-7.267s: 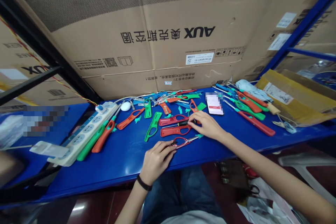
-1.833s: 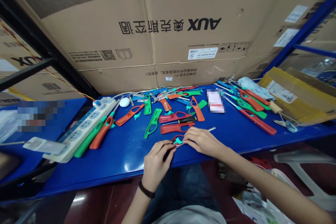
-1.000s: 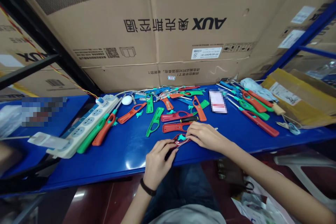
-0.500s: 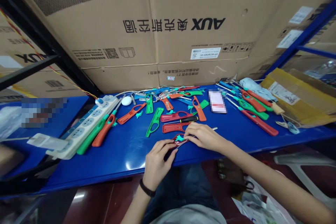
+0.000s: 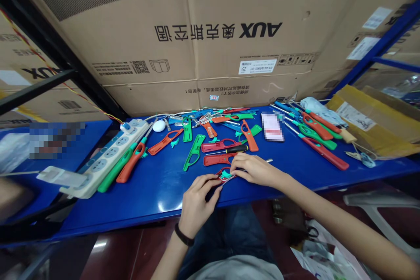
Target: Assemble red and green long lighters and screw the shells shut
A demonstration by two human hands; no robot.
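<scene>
Lower centre: the left hand (image 5: pixel 197 200) closes thumb and fingers on the near end of a red lighter body (image 5: pixel 231 177), which lies at the front edge of the blue table (image 5: pixel 154 183). The right hand (image 5: pixel 254 169) pinches its far end, fingertips at the teal trigger (image 5: pixel 225 174). Beyond lie a black-handled screwdriver (image 5: pixel 233 149) and a green shell (image 5: pixel 193 152). The power strip (image 5: pixel 108 157) sits at left, the cardboard box (image 5: pixel 210 30) at top.

Straight ahead of you, the big cardboard carton (image 5: pixel 210 83) carries its printing upside down. You can read the brand AUX (image 5: pixel 260 30) in bold black, and just left of it the Chinese characters 奥克斯空调 (image 5: pixel 194 33). Below the brand, a white sticker (image 5: pixel 257 66) shows 25 at its corner, but its finer lines are too small to read. Left of that carton, a second carton (image 5: pixel 19 59) also bears an inverted AUX mark (image 5: pixel 43 72).
</scene>
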